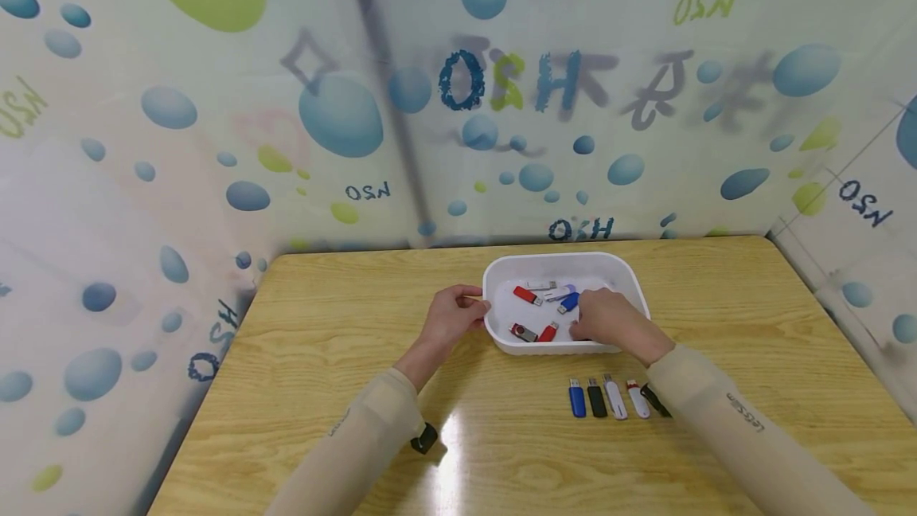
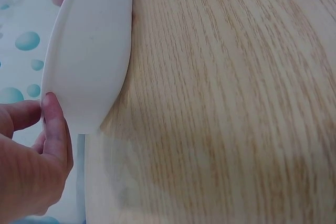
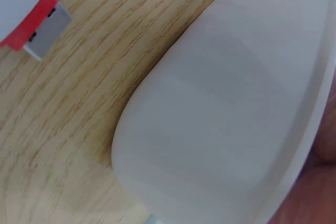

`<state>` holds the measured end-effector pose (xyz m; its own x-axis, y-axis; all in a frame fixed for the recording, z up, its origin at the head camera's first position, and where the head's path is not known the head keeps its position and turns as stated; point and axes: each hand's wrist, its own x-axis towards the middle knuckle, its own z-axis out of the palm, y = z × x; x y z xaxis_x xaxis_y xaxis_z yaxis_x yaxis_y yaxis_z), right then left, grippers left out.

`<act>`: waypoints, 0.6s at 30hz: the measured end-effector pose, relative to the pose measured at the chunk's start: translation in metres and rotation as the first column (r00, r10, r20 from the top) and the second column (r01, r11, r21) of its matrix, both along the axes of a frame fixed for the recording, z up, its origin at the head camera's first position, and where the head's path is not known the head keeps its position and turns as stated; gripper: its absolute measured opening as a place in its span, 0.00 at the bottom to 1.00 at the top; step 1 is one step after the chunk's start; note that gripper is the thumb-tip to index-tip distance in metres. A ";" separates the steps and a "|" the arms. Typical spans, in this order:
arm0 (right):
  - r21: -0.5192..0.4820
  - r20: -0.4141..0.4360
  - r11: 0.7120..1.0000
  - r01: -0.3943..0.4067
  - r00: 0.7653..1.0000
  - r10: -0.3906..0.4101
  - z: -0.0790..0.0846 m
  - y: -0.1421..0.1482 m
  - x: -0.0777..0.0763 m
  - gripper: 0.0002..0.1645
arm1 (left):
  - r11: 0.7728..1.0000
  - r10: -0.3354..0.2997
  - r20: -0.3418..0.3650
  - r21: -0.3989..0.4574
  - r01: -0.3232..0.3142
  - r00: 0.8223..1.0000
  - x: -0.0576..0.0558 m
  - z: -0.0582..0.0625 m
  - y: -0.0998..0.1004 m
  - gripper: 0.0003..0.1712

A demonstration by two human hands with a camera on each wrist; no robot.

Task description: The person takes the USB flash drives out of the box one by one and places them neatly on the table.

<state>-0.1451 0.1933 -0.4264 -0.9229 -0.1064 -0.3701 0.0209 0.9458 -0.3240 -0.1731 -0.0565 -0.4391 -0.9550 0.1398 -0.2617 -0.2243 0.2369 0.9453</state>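
Head: the left hand (image 1: 451, 313) pinched the white plastic tray (image 1: 544, 348), sensibly steadying it; the right hand (image 1: 614, 320) was inside beside USB sticks (image 1: 527, 295), probably best lifted singly, its fingertips and grip hidden. Left wrist: thumb and finger straddled the tray's rim. Right wrist: its wall obscured most fingers.

White tray (image 1: 510, 344): 1, pinched at its rim by the left hand (image 1: 451, 310)
Hands: 2, the right hand (image 1: 609, 318) inside the tray
USB sticks in tray (image 1: 526, 295), right of the left hand's grip: 6 visible; 2 red, 1 blue, 1 maroon-silver, 2 pale; count under right hand unclear
USB sticks on table (image 1: 577, 399), nearer the person than the right hand: 5
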 end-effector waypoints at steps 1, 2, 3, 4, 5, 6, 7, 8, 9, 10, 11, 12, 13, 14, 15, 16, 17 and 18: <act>-0.002 -0.002 1.000 -0.001 1.000 0.001 0.000 0.000 0.000 0.15 | 1.000 -0.001 -0.001 -0.002 0.001 1.000 0.000 0.000 0.000 0.19; -0.004 -0.004 1.000 0.000 1.000 0.000 -0.001 0.000 0.000 0.15 | 1.000 -0.001 -0.003 -0.004 0.001 1.000 0.000 0.000 0.000 0.19; -0.006 -0.008 1.000 0.002 1.000 -0.002 -0.001 0.000 0.000 0.15 | 1.000 -0.002 -0.003 -0.005 0.002 1.000 0.000 0.000 0.000 0.19; -0.008 -0.011 1.000 0.005 1.000 -0.006 -0.001 0.000 0.000 0.14 | 1.000 -0.002 -0.003 -0.005 0.002 1.000 0.000 0.000 0.000 0.19; -0.010 -0.015 1.000 0.011 1.000 -0.011 -0.001 0.000 0.000 0.13 | 1.000 -0.001 -0.003 -0.006 0.001 1.000 0.001 0.001 0.000 0.19; -0.012 -0.022 1.000 0.015 1.000 -0.015 -0.001 0.000 0.000 0.12 | 1.000 0.000 -0.003 -0.007 0.000 1.000 0.001 0.001 0.000 0.19; -0.014 -0.028 1.000 0.020 0.999 -0.020 -0.001 0.000 0.001 0.12 | 1.000 0.001 -0.002 -0.009 -0.001 1.000 0.001 0.002 0.000 0.18; -0.013 -0.037 1.000 0.021 0.999 -0.021 0.000 0.000 0.001 0.11 | 1.000 0.002 0.000 -0.010 -0.002 1.000 0.002 0.003 0.000 0.18; -0.014 -0.044 1.000 0.026 0.999 -0.026 0.000 -0.001 0.001 0.11 | 1.000 0.004 0.002 -0.011 -0.004 1.000 0.002 0.003 0.000 0.19; -0.016 -0.049 0.999 0.030 0.998 -0.031 0.001 -0.001 0.002 0.11 | 1.000 0.005 0.003 -0.011 -0.004 1.000 0.002 0.003 0.000 0.19; -0.017 -0.053 0.999 0.036 0.998 -0.037 0.002 0.000 0.001 0.11 | 1.000 0.006 0.004 -0.012 -0.006 1.000 0.002 0.004 0.000 0.19; -0.020 -0.053 0.999 0.042 0.998 -0.043 0.003 0.000 0.002 0.11 | 1.000 0.004 0.003 -0.014 -0.004 1.000 0.002 0.004 0.000 0.19; -0.023 -0.051 0.998 0.051 0.997 -0.052 0.003 0.000 0.001 0.12 | 1.000 0.002 0.001 -0.016 -0.002 1.000 0.002 0.004 0.000 0.19; -0.027 -0.049 0.998 0.058 0.997 -0.059 0.004 0.000 0.001 0.13 | 1.000 0.001 0.000 -0.013 -0.001 1.000 0.002 0.003 0.000 0.19; -0.033 -0.045 0.997 0.070 0.996 -0.072 0.005 0.001 0.001 0.12 | 1.000 0.001 -0.001 -0.011 -0.001 1.000 0.002 0.003 0.000 0.19; -0.039 -0.044 0.996 0.080 0.996 -0.081 0.006 0.001 0.001 0.12 | 1.000 0.001 -0.003 -0.010 -0.001 1.000 0.002 0.003 0.000 0.19; -0.043 -0.048 0.995 0.088 0.995 -0.090 0.006 0.002 0.001 0.12 | 1.000 0.001 -0.004 -0.008 -0.001 1.000 0.002 0.003 0.000 0.19; -0.046 -0.057 0.995 0.090 0.994 -0.092 0.007 0.002 0.002 0.12 | 1.000 0.001 -0.006 -0.009 -0.001 1.000 0.003 0.003 0.001 0.19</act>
<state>-0.1435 0.1953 -0.4198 -0.9494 -0.0357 -0.3120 0.0861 0.9258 -0.3680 -0.1706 -0.0560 -0.4358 -0.9566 0.1364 -0.2576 -0.2194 0.2449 0.9444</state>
